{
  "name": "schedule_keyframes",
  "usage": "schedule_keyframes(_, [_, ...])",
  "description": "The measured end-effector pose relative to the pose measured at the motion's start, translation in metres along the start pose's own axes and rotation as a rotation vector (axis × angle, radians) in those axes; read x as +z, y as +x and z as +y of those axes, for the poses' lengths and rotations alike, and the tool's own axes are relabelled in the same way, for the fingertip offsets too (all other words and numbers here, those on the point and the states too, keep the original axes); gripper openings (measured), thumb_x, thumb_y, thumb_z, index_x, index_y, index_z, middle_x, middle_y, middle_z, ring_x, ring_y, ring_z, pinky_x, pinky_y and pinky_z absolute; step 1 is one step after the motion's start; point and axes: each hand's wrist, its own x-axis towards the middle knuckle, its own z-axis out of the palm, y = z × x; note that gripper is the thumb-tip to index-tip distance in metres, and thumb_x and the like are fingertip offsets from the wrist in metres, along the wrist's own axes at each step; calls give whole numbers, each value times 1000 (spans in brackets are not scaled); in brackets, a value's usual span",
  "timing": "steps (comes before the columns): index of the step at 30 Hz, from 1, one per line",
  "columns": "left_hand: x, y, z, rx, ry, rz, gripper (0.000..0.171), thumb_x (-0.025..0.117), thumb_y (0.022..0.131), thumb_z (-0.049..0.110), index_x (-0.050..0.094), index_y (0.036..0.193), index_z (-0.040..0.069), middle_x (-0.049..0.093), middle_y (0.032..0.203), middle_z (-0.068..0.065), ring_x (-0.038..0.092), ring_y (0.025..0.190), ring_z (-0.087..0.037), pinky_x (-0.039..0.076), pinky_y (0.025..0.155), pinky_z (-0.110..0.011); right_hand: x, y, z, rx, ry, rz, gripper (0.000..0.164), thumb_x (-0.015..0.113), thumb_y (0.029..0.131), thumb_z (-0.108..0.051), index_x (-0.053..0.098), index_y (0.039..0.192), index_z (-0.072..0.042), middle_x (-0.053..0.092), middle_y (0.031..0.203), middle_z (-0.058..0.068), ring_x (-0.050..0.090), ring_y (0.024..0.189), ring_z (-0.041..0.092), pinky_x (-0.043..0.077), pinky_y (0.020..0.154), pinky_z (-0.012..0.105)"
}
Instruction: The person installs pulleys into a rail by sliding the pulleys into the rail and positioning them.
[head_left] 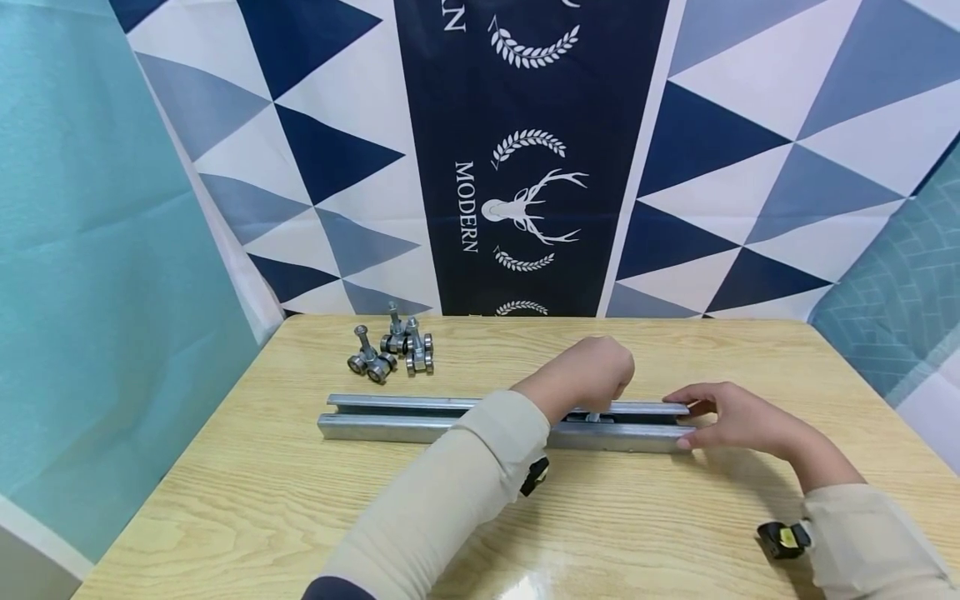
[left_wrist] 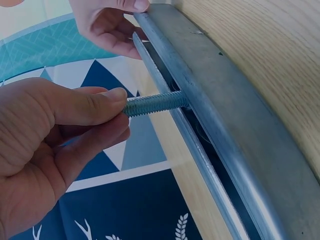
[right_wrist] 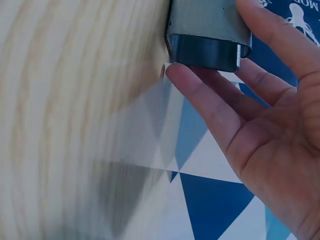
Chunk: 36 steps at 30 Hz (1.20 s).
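A metal C-channel rail [head_left: 397, 430] lies lengthwise across the wooden table with its slot facing up. My left hand [head_left: 592, 372] is over the rail, right of its middle. In the left wrist view, its thumb and fingertips pinch the end of a threaded bolt [left_wrist: 154, 103] that stands out of the slot; whatever the bolt joins to is hidden inside the rail. At the rail's right end, my right hand [head_left: 738, 419] holds the two sides between thumb and fingers. From the right wrist, the open rail end [right_wrist: 205, 50] shows, with fingertips right at its rim.
Several roller trolleys with upright bolts, among them one trolley [head_left: 372, 358] on the left, stand at the back left of the table [head_left: 247, 500]. Patterned cloth [head_left: 525, 275] hangs behind the back edge, and pale teal sheets close off both sides.
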Motion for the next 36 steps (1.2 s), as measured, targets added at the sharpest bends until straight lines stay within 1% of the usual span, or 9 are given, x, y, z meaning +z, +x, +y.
schedule_keyframes(5, [0,3,4,-16,-4,-13,32,49,74,1,38,49,18,27,48,5,23,48,-11,24,46,-22,2,0,2,6,69,-29,60,73,69,-33,52,118,-5,57,110,9,54,99,26,45,78,31])
schedule_keyframes(11, [2,6,7,-26,-22,-22,32,50,72,1,38,48,18,27,47,4,23,48,-11,24,45,-22,4,-1,3,20,126,-52,57,72,70,-32,52,117,-5,57,109,9,52,100,26,43,79,30])
schedule_keyframes(18, [2,7,10,-11,-26,-3,31,51,71,0,40,49,18,30,49,5,26,49,-10,25,45,-21,6,-3,3,28,131,-41,57,72,70,-31,53,116,-4,57,107,10,51,98,27,43,77,27])
schedule_keyframes(23, [1,10,12,-12,-40,10,30,52,72,0,43,51,18,33,49,5,28,49,-10,27,46,-20,6,-4,3,9,114,-28,58,72,71,-32,52,117,-4,57,107,10,53,97,27,44,75,27])
schedule_keyframes(31, [0,15,18,-20,-48,19,31,53,74,0,40,51,18,27,50,4,24,50,-10,24,46,-20,5,-3,5,-13,112,-15,59,72,71,-31,52,117,-2,57,107,11,54,96,26,46,75,26])
schedule_keyframes(36, [-1,18,21,-29,-53,20,32,55,74,0,40,52,18,26,52,4,24,51,-11,25,47,-20,4,-2,4,-23,123,-14,60,72,71,-32,52,117,0,58,106,11,55,95,24,46,75,25])
